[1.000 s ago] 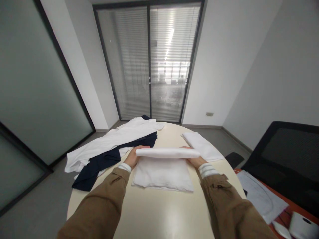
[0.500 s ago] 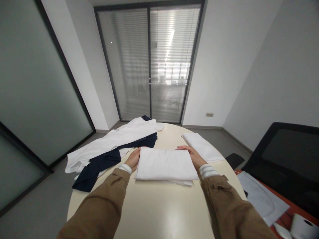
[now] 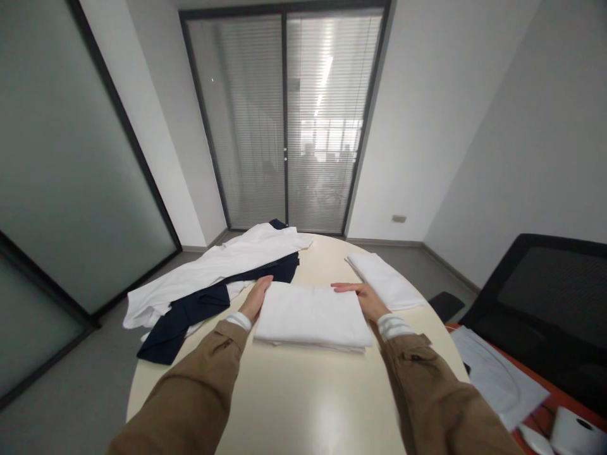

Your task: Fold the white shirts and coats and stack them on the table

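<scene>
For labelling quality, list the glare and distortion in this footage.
Head view: the wide lens skews the dark-framed glass door with slatted blinds and swells the tan sleeve at the lower edge; head view: glare marks the round cream table; head view: the folded white cloth looks sharp, without visible motion blur.

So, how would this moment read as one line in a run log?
left hand: at folded white cloth | right hand: at cloth's far right corner | nearby: navy garment, white garment
</scene>
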A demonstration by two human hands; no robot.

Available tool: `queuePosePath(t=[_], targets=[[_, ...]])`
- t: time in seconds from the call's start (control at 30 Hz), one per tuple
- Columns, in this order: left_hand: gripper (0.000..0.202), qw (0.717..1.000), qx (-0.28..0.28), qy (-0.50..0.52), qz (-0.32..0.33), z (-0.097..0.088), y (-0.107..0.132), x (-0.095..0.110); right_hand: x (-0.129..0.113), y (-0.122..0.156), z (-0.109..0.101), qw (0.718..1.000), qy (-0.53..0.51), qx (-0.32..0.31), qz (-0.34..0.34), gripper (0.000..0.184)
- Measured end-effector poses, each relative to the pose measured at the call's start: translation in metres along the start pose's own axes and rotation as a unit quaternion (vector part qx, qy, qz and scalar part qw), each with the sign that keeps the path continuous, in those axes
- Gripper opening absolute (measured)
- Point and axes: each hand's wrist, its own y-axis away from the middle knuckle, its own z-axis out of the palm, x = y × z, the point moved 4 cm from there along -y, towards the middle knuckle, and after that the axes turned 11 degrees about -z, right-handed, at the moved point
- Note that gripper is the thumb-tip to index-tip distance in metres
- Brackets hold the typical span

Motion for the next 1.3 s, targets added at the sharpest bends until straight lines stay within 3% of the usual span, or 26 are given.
queuePosePath(t=[0.07,0.13,0.2,0.27,0.37,0.47,0.53,0.6,0.7,0.77,0.87,0.93,1.0,1.13,1.3], targets=[[0.042,0.997,0.005,-0.066,0.028,0.001,0.004,0.009,0.000,0.000,0.001,1.000,0.006,-0.007,-0.002,0.037],[0.050,0.976,0.008,-0.181,0.121,0.007,0.018,0.024,0.001,0.000,0.001,1.000,0.018,-0.010,-0.005,0.039],[0.054,0.918,-0.010,-0.299,0.259,0.022,0.043,0.040,0.001,-0.001,0.002,1.000,0.024,-0.011,-0.009,0.039],[0.056,0.852,-0.053,-0.409,0.322,0.041,0.068,0.043,0.001,-0.001,0.003,1.000,0.025,-0.011,-0.008,0.039],[0.064,0.771,-0.102,-0.545,0.314,0.062,0.093,0.028,0.001,0.000,0.004,0.999,0.027,-0.019,-0.006,0.038],[0.066,0.736,-0.105,-0.614,0.267,0.066,0.096,0.011,0.001,0.001,0.004,0.998,0.037,-0.043,0.006,0.032],[0.070,0.728,-0.096,-0.631,0.250,0.065,0.093,0.004,0.003,0.002,0.001,0.997,0.048,-0.043,0.044,0.028],[0.073,0.724,-0.086,-0.638,0.247,0.064,0.090,0.001,-0.001,0.001,-0.005,0.995,0.069,-0.002,0.078,0.029],[0.074,0.718,-0.077,-0.645,0.249,0.065,0.091,0.001,-0.029,-0.004,-0.005,0.985,0.150,0.077,0.023,0.036],[0.074,0.714,-0.070,-0.649,0.253,0.066,0.093,0.001,-0.057,-0.006,0.012,0.970,0.229,0.069,-0.051,0.039],[0.074,0.708,-0.058,-0.653,0.262,0.067,0.095,0.001,-0.081,-0.002,0.057,0.939,0.332,-0.021,-0.089,0.047],[0.072,0.708,-0.064,-0.655,0.254,0.067,0.093,0.000,-0.078,0.004,0.086,0.909,0.397,-0.103,-0.072,0.052],[0.067,0.712,-0.077,-0.659,0.231,0.065,0.088,-0.001,-0.066,0.011,0.102,0.887,0.441,-0.132,-0.021,0.056],[0.060,0.725,-0.065,-0.662,0.178,0.056,0.073,-0.004,-0.047,0.018,0.104,0.862,0.495,-0.104,0.032,0.061],[0.066,0.743,-0.024,-0.650,0.155,0.048,0.063,-0.008,-0.046,0.019,0.100,0.850,0.520,-0.069,0.042,0.062]])
